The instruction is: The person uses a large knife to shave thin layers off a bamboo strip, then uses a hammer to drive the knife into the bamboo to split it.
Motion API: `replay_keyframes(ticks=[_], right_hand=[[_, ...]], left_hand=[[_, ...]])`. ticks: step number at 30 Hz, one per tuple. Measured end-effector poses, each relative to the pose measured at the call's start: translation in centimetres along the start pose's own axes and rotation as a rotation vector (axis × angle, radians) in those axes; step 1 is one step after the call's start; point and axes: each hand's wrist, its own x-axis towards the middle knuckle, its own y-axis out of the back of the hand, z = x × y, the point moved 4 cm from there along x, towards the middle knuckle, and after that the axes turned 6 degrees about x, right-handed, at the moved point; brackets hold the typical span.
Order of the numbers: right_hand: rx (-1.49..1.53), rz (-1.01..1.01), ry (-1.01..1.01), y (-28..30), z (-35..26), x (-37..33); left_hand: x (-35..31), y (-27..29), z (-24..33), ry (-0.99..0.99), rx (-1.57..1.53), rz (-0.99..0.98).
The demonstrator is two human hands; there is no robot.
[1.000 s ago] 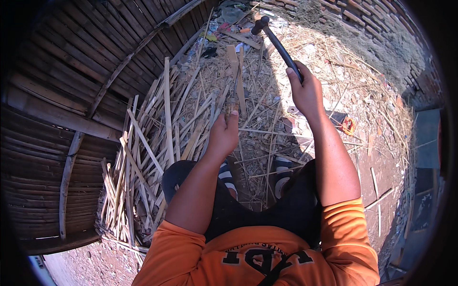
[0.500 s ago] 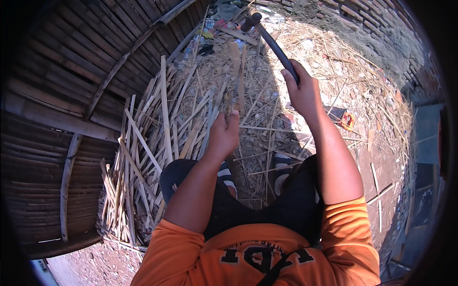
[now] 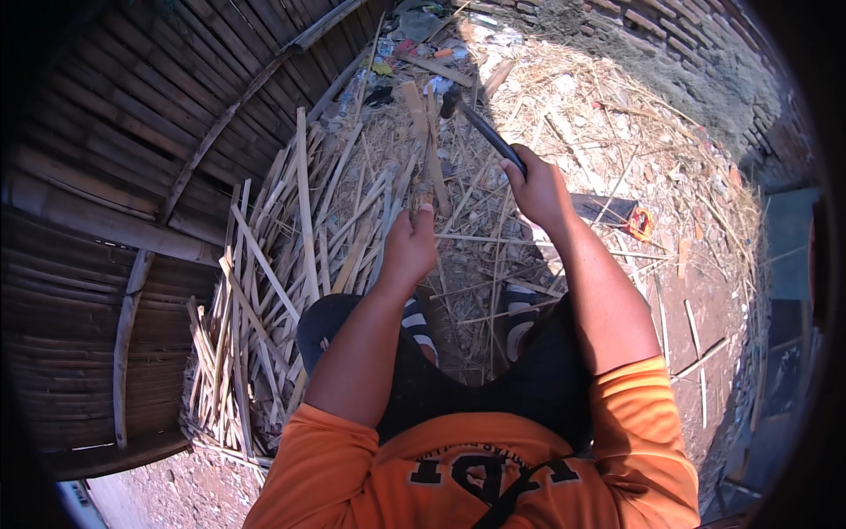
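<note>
the left hand (image 3: 408,249) is clamped around the lower part of a bamboo strip (image 3: 421,145) that stands roughly upright in front of the person's knees, thumb up along its near face, its top end pale and flat. the right hand (image 3: 539,189) is closed tight on the dark handle of a chopping tool (image 3: 480,123), whose head sits just beside the top of the strip; whether it touches is hard to tell. the strip looks light, dry and stiff, likely to split along its grain and to leave sharp splintery edges, so holding it low, well below the blade, seems the safe place. the tool looks head-heavy, best held near the handle's end. a heap of split slats (image 3: 264,291) lies to the left on the littered ground (image 3: 705,291).
</note>
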Motion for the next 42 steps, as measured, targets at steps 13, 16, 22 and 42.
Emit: replay_keyframes(ticks=[13,16,22,42], right_hand=[[-0.024,0.028,-0.001,-1.0,-0.6,0.4],[0.147,0.180,-0.006,1.6,-2.7,1.1],[-0.069,-0.074,-0.029,-0.5,-1.2,0.1],[0.235,-0.120,-0.516,-1.6,7.9,3.5]], left_hand=[[0.3,0.2,-0.8,-0.014,0.038,-0.022],[-0.3,0.2,-0.4,-0.041,0.069,-0.022],[0.5,-0.3,-1.3,-0.009,0.111,0.010],[-0.3,-0.5,-1.9,0.101,0.128,0.000]])
